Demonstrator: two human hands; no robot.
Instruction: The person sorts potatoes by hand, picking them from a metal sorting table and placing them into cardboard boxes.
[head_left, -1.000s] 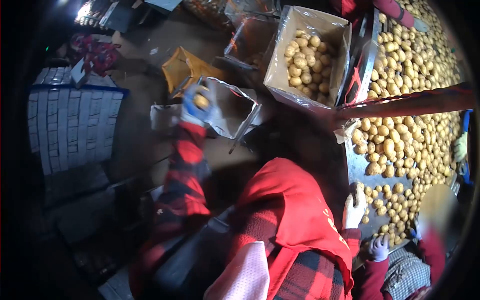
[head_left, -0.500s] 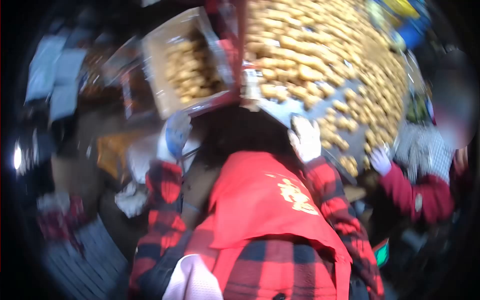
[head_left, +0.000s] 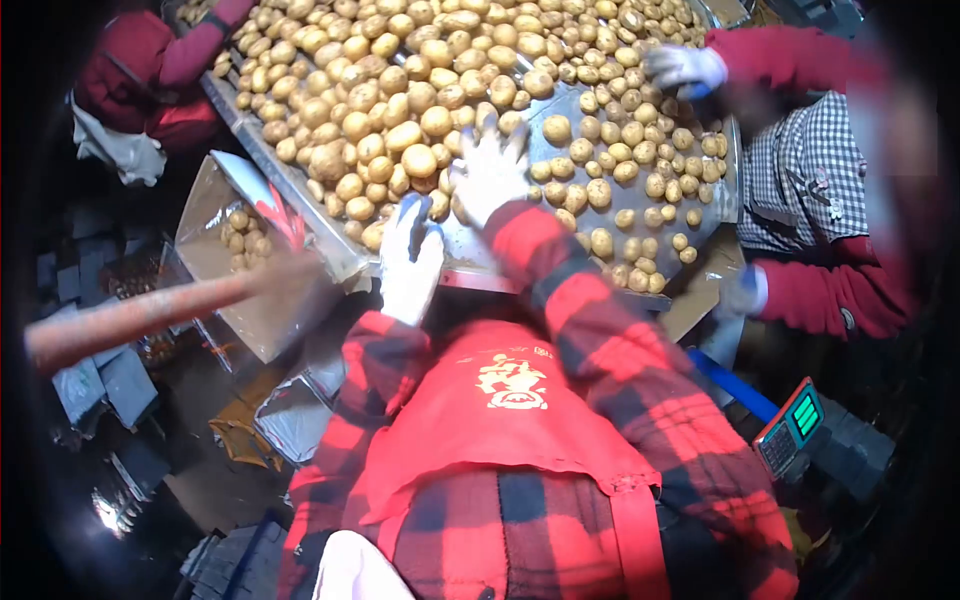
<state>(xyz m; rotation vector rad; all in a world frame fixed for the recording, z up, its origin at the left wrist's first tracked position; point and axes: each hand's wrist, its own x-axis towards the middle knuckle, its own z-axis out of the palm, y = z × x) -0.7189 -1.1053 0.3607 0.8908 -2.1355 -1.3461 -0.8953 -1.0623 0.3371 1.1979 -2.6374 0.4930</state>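
I'm looking down over a metal sorting table that is carrying a deep spread of potatoes, thick on the far side and thinning to loose singles near me. To the left, below the table's rim, a lined box is sitting with a few potatoes in it. A co-worker's gloved hand is working at the far right corner.

My right hand is lying on the table with its fingers splayed wide and holding nothing. It is sitting between a large potato just to its left and smaller ones to its right. My left hand is resting across the near rim, fingers stretched out together, and I'm seeing nothing in it.

I'm judging these potatoes to be firm, weighty for their size, dusty rather than slippery, and apt to roll. I'd be cupping one round its middle with the whole palm.

A second ago my left hand was holding a potato out over a lined box; now it is back at the rim without it. My right hand has gone from the near edge further in among the potatoes.
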